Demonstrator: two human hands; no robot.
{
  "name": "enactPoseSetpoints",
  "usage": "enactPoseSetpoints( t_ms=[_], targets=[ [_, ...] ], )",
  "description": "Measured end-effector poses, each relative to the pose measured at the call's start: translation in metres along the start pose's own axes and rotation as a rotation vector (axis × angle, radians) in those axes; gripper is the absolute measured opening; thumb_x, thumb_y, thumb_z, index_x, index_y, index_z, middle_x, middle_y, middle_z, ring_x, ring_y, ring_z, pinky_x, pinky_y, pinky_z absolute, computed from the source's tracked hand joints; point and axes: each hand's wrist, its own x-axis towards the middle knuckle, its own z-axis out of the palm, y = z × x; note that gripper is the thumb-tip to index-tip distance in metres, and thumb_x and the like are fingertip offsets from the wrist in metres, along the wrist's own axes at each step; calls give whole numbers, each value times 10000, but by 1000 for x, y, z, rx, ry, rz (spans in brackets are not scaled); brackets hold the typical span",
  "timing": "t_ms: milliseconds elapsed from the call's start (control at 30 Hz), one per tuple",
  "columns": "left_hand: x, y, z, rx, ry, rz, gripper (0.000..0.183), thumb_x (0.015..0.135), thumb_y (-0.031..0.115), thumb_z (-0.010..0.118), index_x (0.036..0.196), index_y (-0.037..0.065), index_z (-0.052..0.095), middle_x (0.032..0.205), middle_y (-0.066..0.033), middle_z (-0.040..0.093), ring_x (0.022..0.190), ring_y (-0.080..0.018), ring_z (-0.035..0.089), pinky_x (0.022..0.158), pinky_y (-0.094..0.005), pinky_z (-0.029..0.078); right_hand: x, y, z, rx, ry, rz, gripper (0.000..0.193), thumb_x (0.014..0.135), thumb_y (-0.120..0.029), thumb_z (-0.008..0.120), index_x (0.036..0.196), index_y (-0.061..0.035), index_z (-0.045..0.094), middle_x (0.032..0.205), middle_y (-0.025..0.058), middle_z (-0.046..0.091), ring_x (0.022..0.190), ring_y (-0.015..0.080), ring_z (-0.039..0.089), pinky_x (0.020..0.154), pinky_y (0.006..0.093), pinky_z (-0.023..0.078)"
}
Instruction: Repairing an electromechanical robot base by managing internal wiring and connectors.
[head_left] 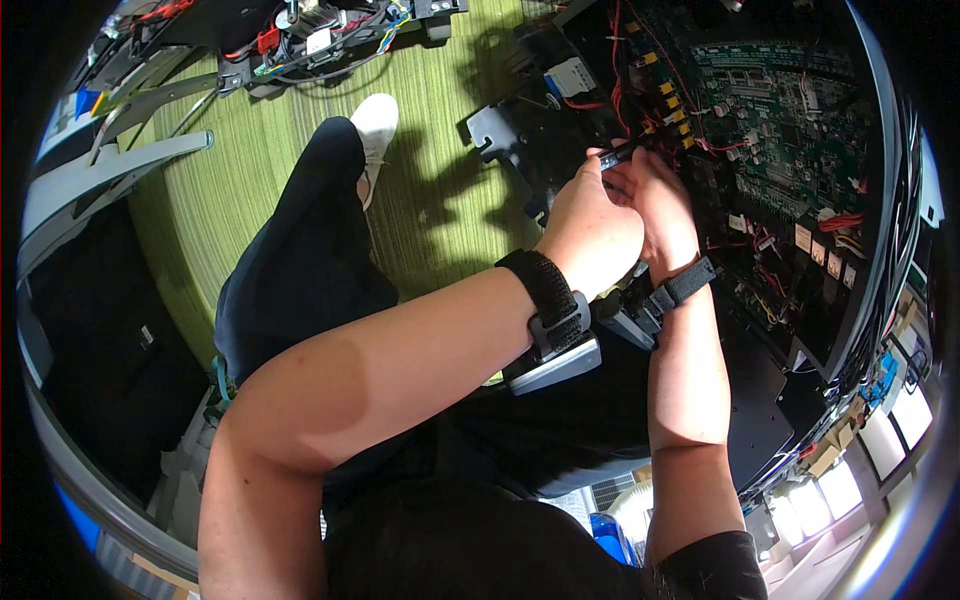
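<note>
My left hand [597, 222] pinches a narrow black piece [617, 157] between thumb and finger; its kind is too small to tell. Right beside it, my right hand [664, 205] has its fingers curled in at the piece's far end, and what they grip is hidden. Both hands meet at the left side of an open black housing. Thin red wires [614, 85] run down toward the fingertips. A row of yellow connectors [678, 115] lies just beyond my right hand, next to a large green circuit board [775, 105].
A black bracketed part [497, 132] sits left of my hands above green carpet [440, 190]. Another wired assembly [320, 40] stands at the far left. Black cables [900, 230] hang along the housing's right edge. A grey curved leg [150, 155] reaches in from the left.
</note>
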Motion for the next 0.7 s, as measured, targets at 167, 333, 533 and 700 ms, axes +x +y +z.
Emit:
enactPoseSetpoints(
  t_ms=[167,333,533,700],
  targets=[
    [10,-15,1,-5,70,138,521,723,-3,520,1221,-100,399,931,-154,598,847,-214,613,710,-295,490,-3,-4,3,18,1,-10,308,987,-232,315,1085,-35,529,1010,90,622,882,151,572,755,294,454],
    [-2,2,0,72,96,112,556,725,3,523,1249,-105,372,906,-139,593,812,-194,609,693,-289,493,-7,-8,6,60,-1,-11,295,983,-221,329,1080,-24,527,941,80,603,867,165,574,749,298,462],
    [-5,8,0,-37,21,-34,641,736,-86,406,1365,-35,290,1191,-141,491,1112,-192,461,924,-262,388,-5,-8,3,29,2,-12,293,982,-223,336,1080,-22,525,949,84,604,862,164,574,734,299,464],
    [10,-16,-1,43,92,142,626,713,17,514,1294,-117,321,1021,-225,591,916,-272,618,775,-308,494,-7,-7,8,40,17,-2,294,982,-224,333,1075,-22,525,931,82,598,857,164,573,723,302,464]
  ],
)
